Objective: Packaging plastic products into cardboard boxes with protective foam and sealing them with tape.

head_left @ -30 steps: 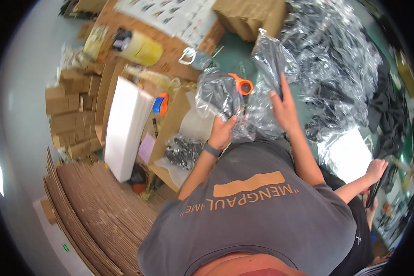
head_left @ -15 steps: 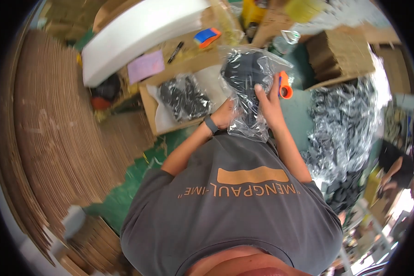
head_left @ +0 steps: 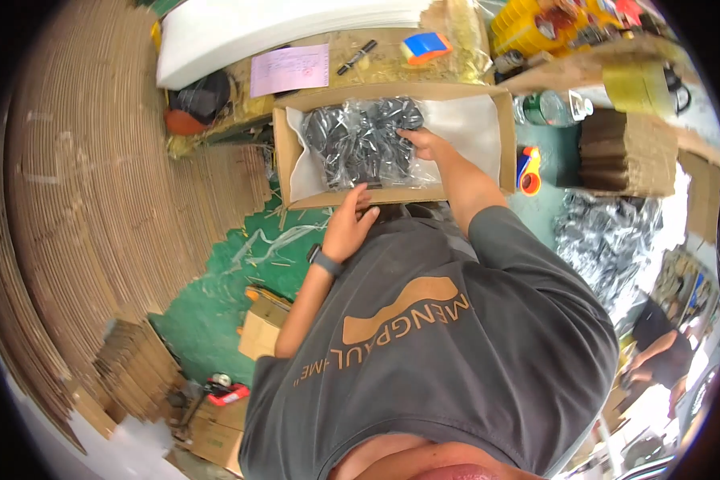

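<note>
A long cardboard box [head_left: 296, 204] stands before me, lined with white foam sheet [head_left: 468, 132]. In its left and middle part lie black items in clear plastic bags [head_left: 364, 148], crumpled together; the kind of item is hidden by the shiny film. My right hand [head_left: 426, 144] reaches into the box and grips the right side of the bagged black item, its fingers partly hidden by the film. At the box's near edge, my left hand [head_left: 350, 222] holds nothing, fingers apart, the tips near the rim and the bags.
Behind the box lie a pink paper [head_left: 290, 70], a black marker [head_left: 357, 58] and a blue-orange tape dispenser [head_left: 426, 48]. An orange dispenser [head_left: 529, 171], a clear bottle [head_left: 548, 108] and a cardboard stack [head_left: 628, 152] are right. Flattened cartons [head_left: 128, 176] fill the left.
The bagged black item has moved from in front of me, between both hands, into the box beside another. My left hand has let go and moved left. My view has shifted right.
</note>
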Demonstrator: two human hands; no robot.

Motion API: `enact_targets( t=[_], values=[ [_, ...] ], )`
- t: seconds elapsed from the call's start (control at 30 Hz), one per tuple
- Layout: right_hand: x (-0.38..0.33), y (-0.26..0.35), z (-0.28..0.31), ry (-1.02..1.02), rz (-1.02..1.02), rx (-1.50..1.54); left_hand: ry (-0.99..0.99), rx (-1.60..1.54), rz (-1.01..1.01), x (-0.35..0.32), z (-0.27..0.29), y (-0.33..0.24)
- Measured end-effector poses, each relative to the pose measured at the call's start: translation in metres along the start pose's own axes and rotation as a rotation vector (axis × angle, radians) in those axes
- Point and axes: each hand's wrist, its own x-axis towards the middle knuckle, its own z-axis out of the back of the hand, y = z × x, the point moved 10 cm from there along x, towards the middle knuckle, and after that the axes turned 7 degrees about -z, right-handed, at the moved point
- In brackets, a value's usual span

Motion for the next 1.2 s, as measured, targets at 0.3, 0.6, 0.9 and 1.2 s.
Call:
enact_targets(
  t=[0.3,0.6,0.9,1.2],
  values=[
    [-0.196,0.078,0.0,-0.284,1.077,-0.901,0.531,0.301,-0.053,0.021,-0.101,0.003],
    [-0.666,-0.218,0.499,-1.772,-0.055,-0.386,0.869,0.325,-0.051,0.054,-0.301,-0.118],
    [-0.601,-0.416,0.546,-1.604,-0.178,-0.431,1.134,0.345,-0.121,0.018,-0.529,-0.157],
    [-0.651,-0.2,0.36,-0.633,0.75,-0.386,0.828,-0.275,0.522,0.032,-0.626,-0.101]
  ],
)
